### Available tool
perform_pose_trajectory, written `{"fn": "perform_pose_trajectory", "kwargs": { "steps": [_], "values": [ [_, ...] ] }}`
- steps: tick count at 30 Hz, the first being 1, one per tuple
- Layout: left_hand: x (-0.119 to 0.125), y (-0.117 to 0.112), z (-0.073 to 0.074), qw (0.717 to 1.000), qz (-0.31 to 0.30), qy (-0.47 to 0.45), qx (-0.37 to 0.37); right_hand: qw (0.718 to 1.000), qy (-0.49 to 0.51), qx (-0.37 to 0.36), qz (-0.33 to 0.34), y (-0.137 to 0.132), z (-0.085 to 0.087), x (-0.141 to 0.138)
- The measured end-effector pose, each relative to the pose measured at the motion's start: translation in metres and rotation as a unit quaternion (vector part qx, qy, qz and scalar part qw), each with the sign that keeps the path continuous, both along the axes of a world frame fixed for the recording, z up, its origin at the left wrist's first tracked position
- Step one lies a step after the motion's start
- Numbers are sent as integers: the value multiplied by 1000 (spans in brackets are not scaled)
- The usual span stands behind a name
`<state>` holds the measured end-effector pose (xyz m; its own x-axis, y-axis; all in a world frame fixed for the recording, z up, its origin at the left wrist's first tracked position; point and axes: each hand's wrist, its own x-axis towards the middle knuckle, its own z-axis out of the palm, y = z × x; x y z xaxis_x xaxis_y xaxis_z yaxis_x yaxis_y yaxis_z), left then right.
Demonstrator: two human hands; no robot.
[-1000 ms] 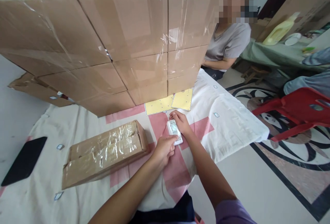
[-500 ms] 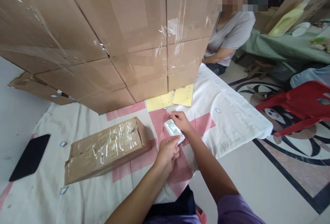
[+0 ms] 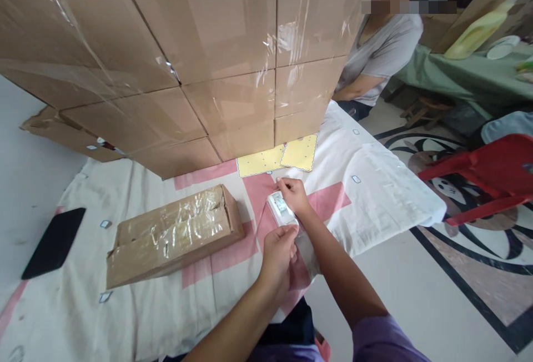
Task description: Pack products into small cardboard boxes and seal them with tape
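A small white pack with a greenish printed face (image 3: 282,209) is between my two hands, above the pink and white cloth. My left hand (image 3: 278,248) is closed in a pinch at its near end. My right hand (image 3: 293,194) is bent round its far right side, thumb and forefinger pinched near the far corner. A greyish, see-through patch like plastic film (image 3: 306,246) shows between my left hand and right forearm; I cannot tell whether it belongs to the pack. Just beyond my hands lie yellow sheets with scalloped edges (image 3: 300,152).
Taped cardboard boxes (image 3: 233,23) are stacked along the table's far side. A long taped carton (image 3: 175,237) lies left of my hands, and a flat black object (image 3: 54,242) farther left. A seated person (image 3: 383,54) is beyond the table; a red chair (image 3: 491,170) stands right.
My left hand has drawn slightly toward me along the pack's near end, showing more of its white face. My right hand stays at the far side. The camera view has shifted a little.
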<state>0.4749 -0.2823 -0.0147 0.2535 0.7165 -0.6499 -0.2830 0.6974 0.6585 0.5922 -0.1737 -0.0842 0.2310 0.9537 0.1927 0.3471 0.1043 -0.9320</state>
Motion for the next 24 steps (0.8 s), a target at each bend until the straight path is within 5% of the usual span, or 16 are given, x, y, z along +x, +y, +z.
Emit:
{"fn": "perform_pose_trajectory", "kwargs": {
  "steps": [11,24],
  "values": [
    [-6,-7,-17,999,-36,6,-12,1000,-8,-15,-6,1,3,-2],
    [1,-11,-38,997,6,70,20,1000,-6,-21,-9,1,-1,-1]
  ]
}}
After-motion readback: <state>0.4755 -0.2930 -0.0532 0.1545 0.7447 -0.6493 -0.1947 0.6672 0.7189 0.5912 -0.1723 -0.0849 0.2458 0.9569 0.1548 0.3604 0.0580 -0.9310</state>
